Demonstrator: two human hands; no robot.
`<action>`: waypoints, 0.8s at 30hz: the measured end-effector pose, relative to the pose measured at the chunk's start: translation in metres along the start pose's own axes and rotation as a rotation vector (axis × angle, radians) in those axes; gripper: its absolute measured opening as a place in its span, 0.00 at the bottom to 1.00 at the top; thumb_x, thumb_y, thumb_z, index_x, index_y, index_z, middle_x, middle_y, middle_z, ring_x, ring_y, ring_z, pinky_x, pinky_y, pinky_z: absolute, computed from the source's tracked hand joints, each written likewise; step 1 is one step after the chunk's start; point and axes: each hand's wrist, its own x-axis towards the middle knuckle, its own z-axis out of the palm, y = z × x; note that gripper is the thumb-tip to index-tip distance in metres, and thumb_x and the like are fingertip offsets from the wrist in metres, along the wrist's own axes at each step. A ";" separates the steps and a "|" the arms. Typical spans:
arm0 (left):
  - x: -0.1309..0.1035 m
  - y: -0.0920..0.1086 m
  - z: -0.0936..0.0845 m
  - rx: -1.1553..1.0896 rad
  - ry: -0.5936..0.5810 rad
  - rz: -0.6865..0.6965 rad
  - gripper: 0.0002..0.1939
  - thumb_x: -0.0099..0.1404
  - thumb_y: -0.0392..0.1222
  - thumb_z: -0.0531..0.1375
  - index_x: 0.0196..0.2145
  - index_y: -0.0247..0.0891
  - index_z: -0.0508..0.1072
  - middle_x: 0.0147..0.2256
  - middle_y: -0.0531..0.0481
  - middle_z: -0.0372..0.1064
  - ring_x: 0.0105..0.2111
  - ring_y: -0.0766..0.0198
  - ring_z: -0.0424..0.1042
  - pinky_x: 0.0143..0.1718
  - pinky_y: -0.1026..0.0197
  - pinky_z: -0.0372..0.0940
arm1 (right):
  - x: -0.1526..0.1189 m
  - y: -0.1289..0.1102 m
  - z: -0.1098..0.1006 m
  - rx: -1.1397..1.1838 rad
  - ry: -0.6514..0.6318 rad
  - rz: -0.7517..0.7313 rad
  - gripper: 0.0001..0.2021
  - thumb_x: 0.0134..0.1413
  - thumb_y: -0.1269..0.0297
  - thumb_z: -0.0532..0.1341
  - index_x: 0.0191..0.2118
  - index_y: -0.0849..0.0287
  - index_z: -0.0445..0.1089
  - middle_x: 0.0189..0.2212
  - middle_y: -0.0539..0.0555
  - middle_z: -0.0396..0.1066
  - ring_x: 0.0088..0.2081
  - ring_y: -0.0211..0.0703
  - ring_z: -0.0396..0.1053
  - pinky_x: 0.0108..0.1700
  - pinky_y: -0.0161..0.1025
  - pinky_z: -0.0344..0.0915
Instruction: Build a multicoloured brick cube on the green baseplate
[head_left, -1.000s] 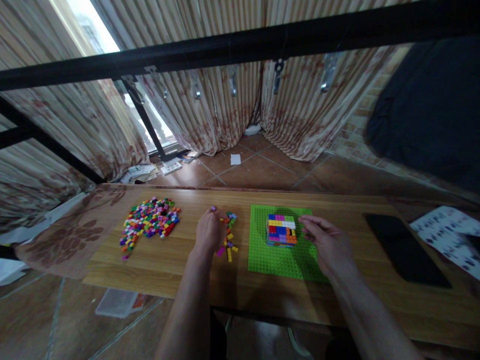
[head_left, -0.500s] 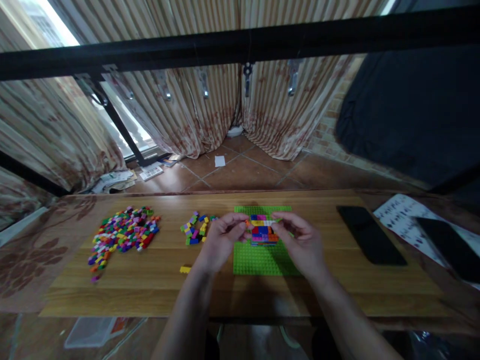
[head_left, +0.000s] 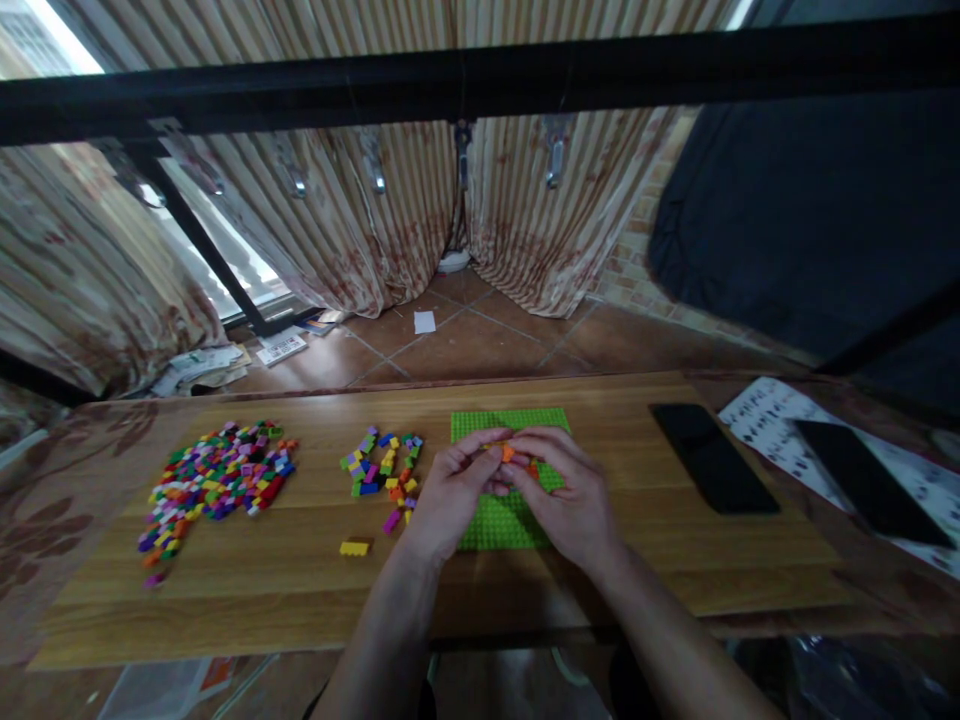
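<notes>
Above the green baseplate [head_left: 502, 530], my two hands meet with their fingers closed. An orange toy brick [head_left: 508, 453] shows between the fingertips. My left hand [head_left: 450, 495] pinches it from the left, and my right hand [head_left: 577, 500] grips it from the right. Whether a second brick is in the fingers I cannot make out. Behind the hands, the built-up stack of coloured bricks on the baseplate is almost wholly hidden. To the left of my left hand lies a small group of loose bricks [head_left: 365, 470].
A large heap of mixed bricks [head_left: 225, 470] covers the table's left part. One yellow brick [head_left: 355, 548] lies alone near the front. On the right are a black tablet-like slab [head_left: 712, 460], a printed sheet [head_left: 780, 405] and another dark slab [head_left: 870, 480].
My hands, apart at either side of the brick stack before, have come together around the orange brick. The stack is now covered by them. The whole view has shifted slightly.
</notes>
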 end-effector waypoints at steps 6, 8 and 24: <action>0.002 0.003 0.000 0.101 0.007 0.041 0.21 0.57 0.47 0.63 0.46 0.35 0.74 0.30 0.49 0.75 0.26 0.67 0.71 0.30 0.64 0.66 | 0.002 0.007 -0.009 -0.063 -0.038 -0.003 0.09 0.60 0.65 0.58 0.44 0.51 0.73 0.42 0.54 0.72 0.45 0.44 0.70 0.47 0.43 0.68; 0.005 0.004 -0.006 0.187 0.106 0.111 0.19 0.58 0.47 0.62 0.44 0.33 0.74 0.27 0.49 0.75 0.23 0.69 0.69 0.28 0.65 0.64 | 0.004 0.015 -0.016 -0.103 -0.041 0.030 0.09 0.60 0.63 0.58 0.43 0.51 0.74 0.42 0.54 0.71 0.45 0.45 0.70 0.48 0.44 0.68; 0.023 -0.023 -0.017 0.537 0.342 0.209 0.18 0.57 0.43 0.63 0.45 0.34 0.72 0.43 0.43 0.72 0.40 0.60 0.71 0.42 0.59 0.66 | -0.001 0.045 -0.027 -0.278 -0.192 -0.034 0.09 0.59 0.63 0.60 0.43 0.49 0.75 0.48 0.55 0.70 0.49 0.50 0.68 0.51 0.53 0.67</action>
